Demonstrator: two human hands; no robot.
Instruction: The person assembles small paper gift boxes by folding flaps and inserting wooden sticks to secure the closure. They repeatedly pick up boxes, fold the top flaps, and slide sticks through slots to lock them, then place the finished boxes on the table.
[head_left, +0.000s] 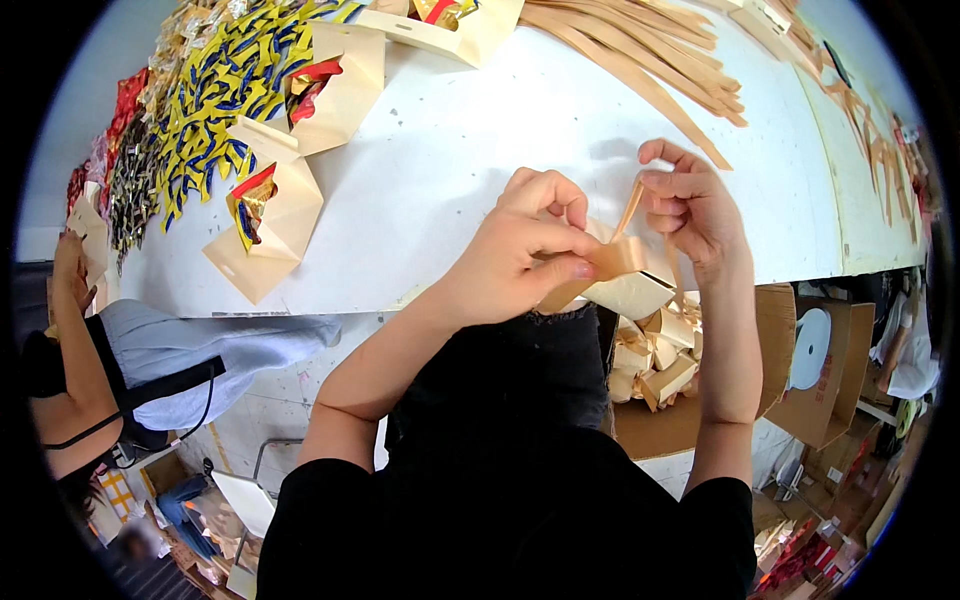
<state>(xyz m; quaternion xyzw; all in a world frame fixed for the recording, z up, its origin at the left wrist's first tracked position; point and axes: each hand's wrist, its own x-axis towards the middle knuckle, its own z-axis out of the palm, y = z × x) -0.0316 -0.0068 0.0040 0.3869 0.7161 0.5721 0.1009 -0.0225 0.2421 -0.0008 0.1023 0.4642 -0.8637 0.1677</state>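
A small cream paper box (632, 294) is in front of me at the table's near edge, with a tan ribbon (622, 257) looped over it. My left hand (520, 245) is closed at the box's left side, its thumb and fingers pinching the ribbon loop. One strand of the ribbon runs up to my right hand (690, 200), whose thumb and index finger pinch it above the box. Another strand hangs down beside the right wrist. My left fingers partly hide the box and the knot area.
Yellow-and-blue wrapped packets (235, 85) are heaped on the left of the white table (450, 150). Opened cream boxes (290, 225) with packets stand beside them. Cut tan ribbons (640, 60) lie at the far side. A cardboard carton (650, 425) below holds finished-looking boxes. Another person's arm (75, 340) is at left.
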